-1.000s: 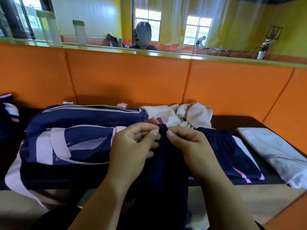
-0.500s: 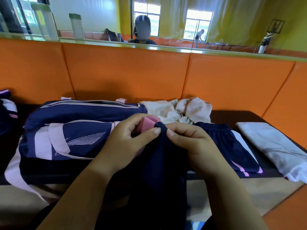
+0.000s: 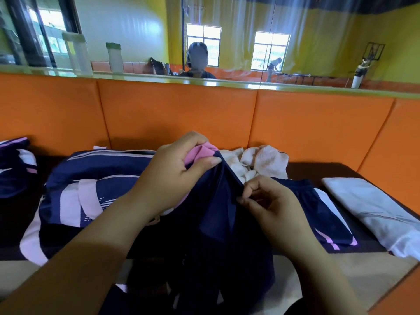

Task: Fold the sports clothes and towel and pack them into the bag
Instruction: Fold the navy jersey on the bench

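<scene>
A navy sports shirt with a pink trim (image 3: 218, 223) hangs in front of me, held up by both hands. My left hand (image 3: 175, 173) grips its pink edge at the top. My right hand (image 3: 266, 201) pinches the navy edge lower and to the right. Behind the left hand lies the navy and pink sports bag (image 3: 91, 189), its zip along the top. Navy shorts with pink stripes (image 3: 325, 214) lie flat to the right. A crumpled cream towel (image 3: 261, 162) sits behind them against the backrest.
A folded white garment (image 3: 372, 212) lies at the far right of the dark bench (image 3: 329, 169). Another navy and pink item (image 3: 16, 169) sits at the far left. Orange padded panels (image 3: 177, 114) back the bench, with a mirror above showing a person.
My left hand has risen with the pink edge and my right hand has slid down and right along the navy edge, so the two hands have drawn apart.
</scene>
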Available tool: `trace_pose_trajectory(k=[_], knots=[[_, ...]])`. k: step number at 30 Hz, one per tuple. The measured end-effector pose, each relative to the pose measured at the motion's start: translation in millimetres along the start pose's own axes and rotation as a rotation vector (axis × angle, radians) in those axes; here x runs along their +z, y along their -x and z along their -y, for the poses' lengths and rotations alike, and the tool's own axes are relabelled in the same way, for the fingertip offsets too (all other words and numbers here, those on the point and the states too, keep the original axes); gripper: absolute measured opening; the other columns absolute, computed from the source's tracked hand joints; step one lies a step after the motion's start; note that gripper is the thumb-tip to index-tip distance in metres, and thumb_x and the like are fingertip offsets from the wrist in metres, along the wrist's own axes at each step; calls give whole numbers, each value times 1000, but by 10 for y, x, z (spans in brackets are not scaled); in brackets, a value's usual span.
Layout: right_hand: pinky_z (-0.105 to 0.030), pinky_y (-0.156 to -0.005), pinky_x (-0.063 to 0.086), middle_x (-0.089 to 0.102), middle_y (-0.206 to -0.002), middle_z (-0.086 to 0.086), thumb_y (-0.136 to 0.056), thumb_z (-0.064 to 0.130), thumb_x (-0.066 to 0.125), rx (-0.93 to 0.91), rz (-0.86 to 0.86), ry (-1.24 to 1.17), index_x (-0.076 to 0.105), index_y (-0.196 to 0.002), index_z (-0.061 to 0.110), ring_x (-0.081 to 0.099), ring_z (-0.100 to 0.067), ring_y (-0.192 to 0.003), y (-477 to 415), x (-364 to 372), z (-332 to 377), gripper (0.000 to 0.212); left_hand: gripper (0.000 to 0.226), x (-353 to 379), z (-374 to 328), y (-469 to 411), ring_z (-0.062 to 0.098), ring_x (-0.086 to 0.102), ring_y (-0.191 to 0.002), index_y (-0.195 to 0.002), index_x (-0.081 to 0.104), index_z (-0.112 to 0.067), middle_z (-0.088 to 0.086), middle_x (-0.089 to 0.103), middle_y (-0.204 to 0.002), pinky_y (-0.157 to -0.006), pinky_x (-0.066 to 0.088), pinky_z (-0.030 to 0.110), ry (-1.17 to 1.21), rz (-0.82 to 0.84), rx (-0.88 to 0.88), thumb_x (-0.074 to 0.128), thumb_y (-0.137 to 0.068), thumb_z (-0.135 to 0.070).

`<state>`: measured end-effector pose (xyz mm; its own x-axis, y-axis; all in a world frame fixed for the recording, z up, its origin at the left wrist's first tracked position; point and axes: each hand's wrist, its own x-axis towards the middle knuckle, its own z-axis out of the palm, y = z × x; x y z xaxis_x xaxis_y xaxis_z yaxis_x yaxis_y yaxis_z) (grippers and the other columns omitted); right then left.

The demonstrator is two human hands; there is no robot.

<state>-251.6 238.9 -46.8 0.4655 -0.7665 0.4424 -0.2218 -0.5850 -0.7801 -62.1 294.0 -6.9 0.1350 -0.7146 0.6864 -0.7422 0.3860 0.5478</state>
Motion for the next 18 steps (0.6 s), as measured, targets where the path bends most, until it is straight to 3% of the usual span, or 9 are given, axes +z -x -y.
trace_pose_trajectory(k=[3, 6, 8, 10, 12, 15, 18], knots=[[-21, -62, 48, 67, -82, 6, -86, 3, 63, 59, 15, -11, 69, -78, 28, 61, -7, -71, 33, -41, 27, 27, 29, -73, -80, -120, 4, 58, -84, -98, 61, -22, -16, 64, -90, -74, 43, 21, -91, 88, 83, 57, -83, -47], [-23, -73, 50, 70, -90, 5, -83, 29, 67, 77, 63, -130, 74, -85, 30, 65, -8, -83, 59, -108, 121, 7, 35, -142, -122, -237, 7, 57, -84, -100, 58, -25, -16, 63, -92, -74, 42, 22, -191, 128, 124, 55, -82, -55], [-28, -79, 51, 70, -93, 3, -72, 54, 63, 84, 106, -180, 73, -87, 31, 66, -11, -86, 82, -136, 208, 30, 38, -174, -153, -311, 9, 55, -80, -100, 56, -26, -13, 62, -89, -71, 41, 21, -243, 130, 145, 53, -81, -60], [-35, -80, 52, 69, -90, 3, -65, 67, 60, 110, 141, -136, 71, -85, 27, 66, -12, -84, 81, -124, 297, 46, 44, -196, -204, -380, 11, 54, -78, -99, 56, -25, -8, 62, -88, -71, 41, 24, -266, 133, 165, 48, -78, -63], [-32, -68, 50, 66, -82, 2, -66, 69, 64, 118, 147, -25, 67, -77, 22, 63, -8, -72, 59, -95, 390, 48, 43, -215, -256, -447, 12, 53, -79, -99, 57, -21, -5, 62, -88, -72, 40, 22, -252, 138, 173, 54, -79, -60], [-20, -54, 36, 52, -66, 7, -73, 62, 65, 120, 89, 84, 52, -61, 20, 49, -2, -54, 7, -55, 501, 45, 32, -266, -340, -531, 16, 54, -82, -100, 58, -18, 0, 63, -90, -73, 39, 20, -232, 130, 171, 63, -85, -46], [-33, -53, 39, 52, -59, 2, -80, 47, 64, 133, 74, 56, 47, -60, 13, 49, -10, -51, -40, -22, 574, 43, 27, -333, -459, -588, 21, 54, -84, -98, 57, -18, 5, 63, -91, -76, 42, 30, -228, 131, 166, 61, -86, -42]])
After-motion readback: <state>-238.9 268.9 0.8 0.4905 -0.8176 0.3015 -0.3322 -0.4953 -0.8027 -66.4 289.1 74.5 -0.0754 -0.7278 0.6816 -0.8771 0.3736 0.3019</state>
